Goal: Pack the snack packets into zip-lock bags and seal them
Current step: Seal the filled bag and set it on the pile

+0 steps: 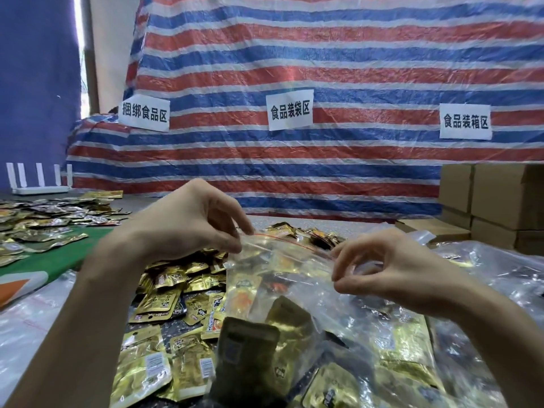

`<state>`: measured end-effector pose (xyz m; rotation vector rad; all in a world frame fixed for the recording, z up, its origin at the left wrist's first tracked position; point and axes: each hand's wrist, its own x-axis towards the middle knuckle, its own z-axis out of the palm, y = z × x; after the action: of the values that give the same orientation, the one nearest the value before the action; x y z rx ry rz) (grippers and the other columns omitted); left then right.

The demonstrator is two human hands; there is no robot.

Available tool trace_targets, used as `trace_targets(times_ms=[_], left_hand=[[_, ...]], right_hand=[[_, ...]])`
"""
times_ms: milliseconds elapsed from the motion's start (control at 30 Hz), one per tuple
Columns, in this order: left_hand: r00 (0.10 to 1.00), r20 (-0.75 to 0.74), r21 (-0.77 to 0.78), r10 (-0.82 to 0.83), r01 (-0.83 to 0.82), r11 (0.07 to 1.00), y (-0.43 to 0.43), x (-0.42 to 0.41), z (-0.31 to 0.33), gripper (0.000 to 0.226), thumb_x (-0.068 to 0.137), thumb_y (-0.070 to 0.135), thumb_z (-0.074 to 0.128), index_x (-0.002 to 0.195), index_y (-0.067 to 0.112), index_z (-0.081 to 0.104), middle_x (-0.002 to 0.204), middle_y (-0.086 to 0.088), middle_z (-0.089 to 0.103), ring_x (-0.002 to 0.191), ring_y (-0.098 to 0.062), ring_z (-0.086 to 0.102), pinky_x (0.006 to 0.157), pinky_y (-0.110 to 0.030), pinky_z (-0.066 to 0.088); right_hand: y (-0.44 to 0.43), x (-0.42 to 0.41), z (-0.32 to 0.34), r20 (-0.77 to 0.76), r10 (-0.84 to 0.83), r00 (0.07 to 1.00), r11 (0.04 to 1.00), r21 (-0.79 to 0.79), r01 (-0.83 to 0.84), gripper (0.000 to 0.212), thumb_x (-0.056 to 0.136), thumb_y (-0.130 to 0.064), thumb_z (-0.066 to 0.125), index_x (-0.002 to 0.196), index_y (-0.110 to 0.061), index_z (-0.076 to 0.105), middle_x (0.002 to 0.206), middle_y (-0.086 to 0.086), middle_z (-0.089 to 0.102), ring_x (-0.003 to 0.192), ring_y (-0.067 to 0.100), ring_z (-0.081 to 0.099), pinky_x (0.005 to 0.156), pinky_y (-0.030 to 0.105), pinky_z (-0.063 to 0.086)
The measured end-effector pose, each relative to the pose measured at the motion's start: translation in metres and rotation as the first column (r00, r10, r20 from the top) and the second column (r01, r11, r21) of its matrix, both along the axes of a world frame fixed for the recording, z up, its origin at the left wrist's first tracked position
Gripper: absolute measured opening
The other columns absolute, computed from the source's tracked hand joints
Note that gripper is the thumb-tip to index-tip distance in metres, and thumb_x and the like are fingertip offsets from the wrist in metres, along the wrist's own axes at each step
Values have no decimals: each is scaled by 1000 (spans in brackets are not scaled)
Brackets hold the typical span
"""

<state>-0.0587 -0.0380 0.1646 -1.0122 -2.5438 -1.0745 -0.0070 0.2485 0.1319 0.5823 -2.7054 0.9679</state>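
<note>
A clear zip-lock bag (282, 293) with a red zip line hangs in front of me, holding several gold and dark snack packets. My left hand (191, 222) pinches the left end of its top edge. My right hand (379, 269) pinches the right end of the same edge. Loose gold snack packets (164, 304) lie heaped on the table under and behind the bag.
More snack packets (44, 222) spread over a green mat at the left, near a white router (38, 181). Cardboard boxes (497, 198) stack at the right. Filled clear bags (500, 272) lie at the right. A striped tarp (294, 160) with paper labels stands behind.
</note>
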Motion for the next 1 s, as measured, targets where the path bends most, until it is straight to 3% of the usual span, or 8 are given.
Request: trace_targets(times_ms=[133,300,500,600,767,867,933,1000], left_hand=[[999,-7,48,54,-53,997,0,-1,1,30,58,23,84,87,19,77,75,3,77,71,-12,74,69,-17,58],[997,-38,114,67,-62,992,-10,2,4,21,55,30,84,75,23,80,73,2,76,68,-13,73,62,-18,57],[994,13,87,106,-106,991,-8,-4,-1,25,51,41,84,70,24,80,73,0,75,69,-11,69,63,-23,54],[994,64,141,91,-99,985,-9,-8,-4,25,51,36,86,68,19,79,73,-4,74,67,-12,67,64,-24,53],[989,144,207,33,-63,976,-8,-10,-6,28,53,24,94,67,9,76,75,-13,71,69,-16,65,72,-36,49],[991,131,198,19,-45,979,-5,-8,-6,25,54,22,93,67,9,75,73,-13,70,68,-17,64,74,-39,49],[993,122,188,1,-24,982,-1,-6,-5,22,57,22,90,69,10,76,73,-13,71,69,-18,64,74,-38,51],[994,108,171,-27,8,985,5,-3,-4,21,57,25,86,70,12,77,73,-10,72,68,-16,64,68,-30,53]], right_hand=[[4,4,5,-58,7,998,999,-39,-9,15,79,-9,81,80,-24,80,81,0,77,77,16,71,75,33,59],[5,9,10,-265,-3,964,978,-203,-53,14,66,-31,81,79,-26,78,77,1,76,71,20,72,65,28,59],[13,7,9,-100,-39,994,979,-201,18,23,77,2,80,77,-22,79,79,4,76,75,17,72,72,24,58],[11,9,10,-53,-74,996,976,-207,62,20,78,1,80,78,-19,75,78,4,76,74,16,72,71,24,57],[5,7,9,-31,-124,992,956,-271,111,25,80,11,73,79,-12,61,80,18,71,75,25,65,73,41,52],[2,10,10,-44,-153,987,959,-248,137,30,78,16,70,78,-13,60,79,14,70,71,20,61,68,33,52],[-1,13,12,-74,-180,981,970,-179,164,30,78,8,73,86,-19,64,80,1,70,68,9,61,62,25,51],[-5,17,14,-95,-190,977,979,-93,182,29,80,-17,78,100,-33,64,96,-11,68,83,-4,62,70,20,51]])
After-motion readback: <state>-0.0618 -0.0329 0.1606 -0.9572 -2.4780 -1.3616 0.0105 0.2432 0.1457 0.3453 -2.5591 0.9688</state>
